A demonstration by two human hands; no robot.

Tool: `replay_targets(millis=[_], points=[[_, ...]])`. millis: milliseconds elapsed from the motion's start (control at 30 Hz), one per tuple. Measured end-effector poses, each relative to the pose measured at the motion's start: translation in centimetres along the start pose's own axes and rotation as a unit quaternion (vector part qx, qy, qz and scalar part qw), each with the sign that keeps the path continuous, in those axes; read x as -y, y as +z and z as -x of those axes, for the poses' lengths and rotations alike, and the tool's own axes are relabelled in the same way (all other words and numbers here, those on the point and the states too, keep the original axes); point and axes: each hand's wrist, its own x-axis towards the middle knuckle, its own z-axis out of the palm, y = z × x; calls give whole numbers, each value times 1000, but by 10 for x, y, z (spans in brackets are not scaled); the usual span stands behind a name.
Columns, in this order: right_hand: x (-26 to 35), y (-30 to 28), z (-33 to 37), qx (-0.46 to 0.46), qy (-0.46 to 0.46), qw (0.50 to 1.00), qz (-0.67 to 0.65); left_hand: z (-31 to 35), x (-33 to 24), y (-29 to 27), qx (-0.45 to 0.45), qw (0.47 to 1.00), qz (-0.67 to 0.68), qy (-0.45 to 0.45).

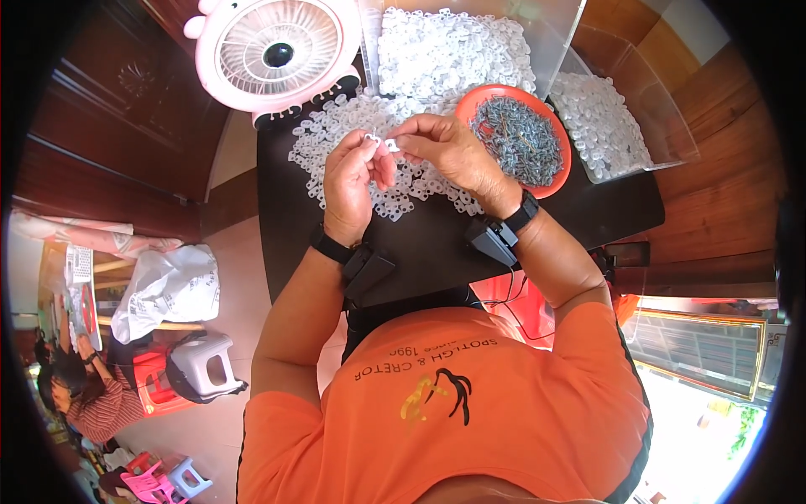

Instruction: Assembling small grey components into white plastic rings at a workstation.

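Observation:
Above the pile of loose white plastic pieces, my left hand [348, 181] pinches a small white plastic clip [372, 138] between thumb and fingertips. My right hand [453, 155] comes in from the right, its thumb and forefinger closed on another small white plastic clip [391, 145]. The two clips are nearly together; whether they touch is too small to tell. Loose white pieces [323, 134] with holes lie spread over the dark table [403, 260] under and beyond both hands. Beside my right hand stands an orange-red bowl [564, 160] full of thin grey nails [516, 139].
A clear bin [550, 50] heaped with white pieces stands at the back, and another clear bin [676, 139] at the right. A pink-rimmed fan [277, 55] sits at the back left. Stools [206, 365] and another person [96, 412] are on the left.

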Motion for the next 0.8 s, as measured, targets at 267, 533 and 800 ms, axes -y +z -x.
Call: replay_targets(millis=[267,533,800], points=[[7,2,4,-3,-22,999,38,0,1,0,-3,1000,10,5],[9,4,5,16,7,1000,15,1,3,0,21,998,-52,19],[3,-8,-2,-11,-48,998,-48,1,3,2,-10,996,-88,-9]])
